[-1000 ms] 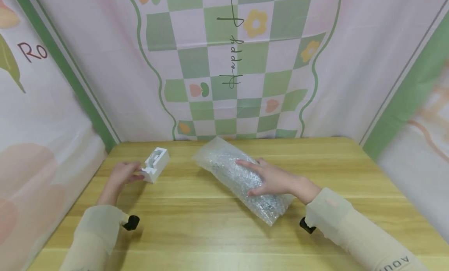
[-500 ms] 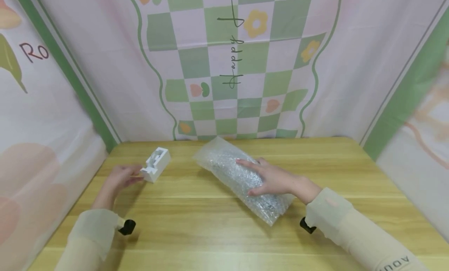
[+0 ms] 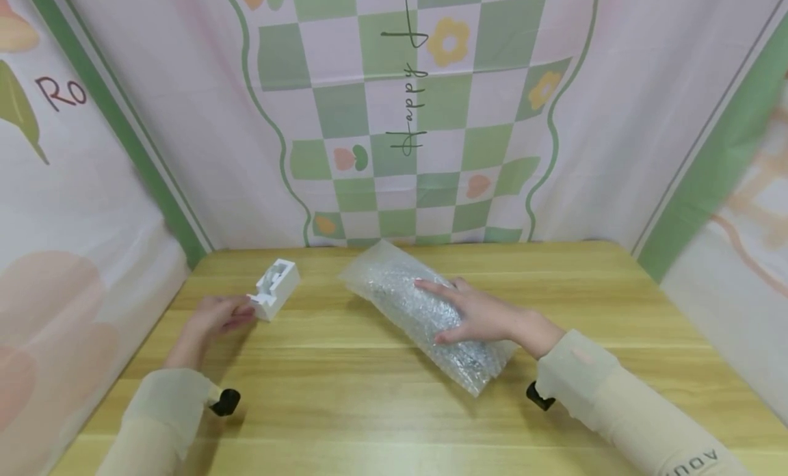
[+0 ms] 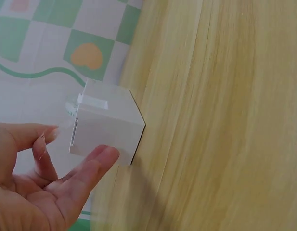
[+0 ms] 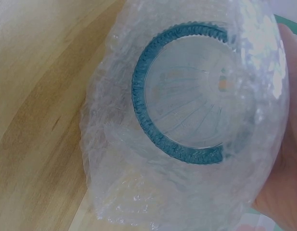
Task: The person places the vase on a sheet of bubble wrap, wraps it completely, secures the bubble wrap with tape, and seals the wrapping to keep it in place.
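A white tape dispenser (image 3: pixel 274 287) stands on the wooden table (image 3: pixel 369 407) at the back left. My left hand (image 3: pixel 237 315) lies just in front of it, fingers loosely extended; in the left wrist view one fingertip (image 4: pixel 102 156) touches the lower edge of the dispenser (image 4: pixel 107 122). A bubble-wrapped bundle (image 3: pixel 406 295) lies diagonally across the middle of the table. My right hand (image 3: pixel 474 312) rests over it, fingers straight and thumb on the near side. In the right wrist view the wrap (image 5: pixel 138 183) shows a clear glass base with a teal ring (image 5: pixel 187 96) inside.
Patterned cloth backdrops (image 3: pixel 394 120) close off the table at the back and both sides. Bare wood stretches along the near edge and on the right (image 3: pixel 615 291). Black wrist mounts (image 3: pixel 224 401) sit under both sleeves.
My left hand has drawn slightly back and down near the dispenser. The right hand and the bundle have stayed put.
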{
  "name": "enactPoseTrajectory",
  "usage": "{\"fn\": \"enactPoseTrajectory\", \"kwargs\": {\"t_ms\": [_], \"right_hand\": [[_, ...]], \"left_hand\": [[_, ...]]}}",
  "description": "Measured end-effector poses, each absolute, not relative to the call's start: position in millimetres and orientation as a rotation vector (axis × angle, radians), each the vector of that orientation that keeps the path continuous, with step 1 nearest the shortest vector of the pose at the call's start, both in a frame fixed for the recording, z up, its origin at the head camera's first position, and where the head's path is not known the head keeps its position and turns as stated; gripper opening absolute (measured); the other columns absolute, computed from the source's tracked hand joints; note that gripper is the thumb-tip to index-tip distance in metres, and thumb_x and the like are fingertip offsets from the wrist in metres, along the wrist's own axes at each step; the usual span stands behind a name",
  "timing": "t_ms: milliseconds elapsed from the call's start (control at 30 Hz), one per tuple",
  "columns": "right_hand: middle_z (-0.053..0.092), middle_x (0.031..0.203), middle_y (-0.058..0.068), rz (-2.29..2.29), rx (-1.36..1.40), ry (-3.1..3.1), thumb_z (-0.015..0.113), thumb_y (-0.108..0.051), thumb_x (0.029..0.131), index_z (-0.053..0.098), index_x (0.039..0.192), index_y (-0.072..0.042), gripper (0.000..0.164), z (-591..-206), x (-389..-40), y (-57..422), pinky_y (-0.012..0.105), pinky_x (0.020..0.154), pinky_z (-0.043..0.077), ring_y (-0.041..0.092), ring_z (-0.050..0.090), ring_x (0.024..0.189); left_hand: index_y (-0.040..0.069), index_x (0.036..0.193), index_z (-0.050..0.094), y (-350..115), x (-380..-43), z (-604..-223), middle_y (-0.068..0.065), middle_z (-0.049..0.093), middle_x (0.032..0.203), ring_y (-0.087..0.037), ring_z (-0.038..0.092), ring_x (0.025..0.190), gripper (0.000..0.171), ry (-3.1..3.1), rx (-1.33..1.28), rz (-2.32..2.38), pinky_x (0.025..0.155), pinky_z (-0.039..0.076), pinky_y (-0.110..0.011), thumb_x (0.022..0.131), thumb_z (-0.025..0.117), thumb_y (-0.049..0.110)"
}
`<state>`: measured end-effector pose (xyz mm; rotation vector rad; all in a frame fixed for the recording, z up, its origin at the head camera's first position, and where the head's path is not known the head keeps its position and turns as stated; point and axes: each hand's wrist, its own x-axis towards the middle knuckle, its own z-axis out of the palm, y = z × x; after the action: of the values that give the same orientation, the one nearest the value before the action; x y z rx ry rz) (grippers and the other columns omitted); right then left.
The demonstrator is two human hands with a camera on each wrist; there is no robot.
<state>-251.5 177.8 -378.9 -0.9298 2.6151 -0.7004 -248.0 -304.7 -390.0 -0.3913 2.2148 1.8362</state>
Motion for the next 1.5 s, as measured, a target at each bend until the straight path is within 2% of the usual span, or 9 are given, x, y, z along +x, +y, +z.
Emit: {"fn": "enactPoseTrajectory", "kwargs": {"t_ms": [367,600,767,1033,1333,1500], "right_hand": [[0.024,0.156,0.033,-0.685,-0.92,2.618,0.08,-0.044,0.087,0.018,0.165,-0.037,0.1,-378,-252,177,0.057,0.09,0.054,0.042,0.057,0.119],[0.024,0.156,0.034,-0.686,-0.923,2.613,0.08,-0.044,0.088,0.017,0.165,-0.037,0.1,-379,-252,177,0.057,0.09,0.054,0.041,0.058,0.118],[0.023,0.157,0.033,-0.688,-0.915,2.617,0.08,-0.045,0.088,0.017,0.165,-0.038,0.1,-379,-252,178,0.057,0.091,0.054,0.041,0.058,0.118],[0.027,0.154,0.033,-0.665,-0.926,2.633,0.08,-0.047,0.087,0.017,0.165,-0.037,0.1,-379,-252,179,0.054,0.087,0.056,0.037,0.061,0.111],[0.027,0.154,0.032,-0.687,-0.922,2.626,0.08,-0.046,0.087,0.017,0.165,-0.038,0.1,-380,-252,179,0.056,0.09,0.055,0.037,0.06,0.115],[0.028,0.154,0.032,-0.688,-0.931,2.628,0.08,-0.045,0.087,0.018,0.165,-0.038,0.1,-380,-252,178,0.055,0.088,0.055,0.036,0.061,0.112]], "left_hand": [[-0.024,0.129,0.044,-302,-247,-392,-0.005,0.074,0.08,-0.012,0.073,0.074,0.037,2.152,-0.454,1.932,0.082,0.061,-0.029,0.104,0.046,0.005],[-0.024,0.131,0.043,-303,-245,-392,-0.004,0.074,0.082,-0.013,0.072,0.076,0.04,2.153,-0.457,1.922,0.083,0.06,-0.029,0.104,0.046,0.006],[-0.02,0.134,0.044,-308,-245,-395,-0.004,0.075,0.084,-0.012,0.073,0.078,0.044,2.117,-0.466,1.96,0.082,0.06,-0.026,0.104,0.052,0.01],[-0.018,0.114,0.063,-310,-244,-405,-0.001,0.073,0.083,-0.01,0.069,0.076,0.028,2.284,-0.394,1.817,0.075,0.06,-0.024,0.097,0.063,0.004],[-0.021,0.116,0.057,-305,-248,-411,-0.001,0.072,0.082,-0.009,0.068,0.075,0.028,2.286,-0.396,1.822,0.076,0.06,-0.023,0.098,0.06,0.0],[-0.023,0.123,0.051,-303,-249,-410,-0.003,0.073,0.082,-0.012,0.071,0.075,0.03,2.15,-0.417,1.93,0.079,0.061,-0.027,0.1,0.056,-0.004]]}}
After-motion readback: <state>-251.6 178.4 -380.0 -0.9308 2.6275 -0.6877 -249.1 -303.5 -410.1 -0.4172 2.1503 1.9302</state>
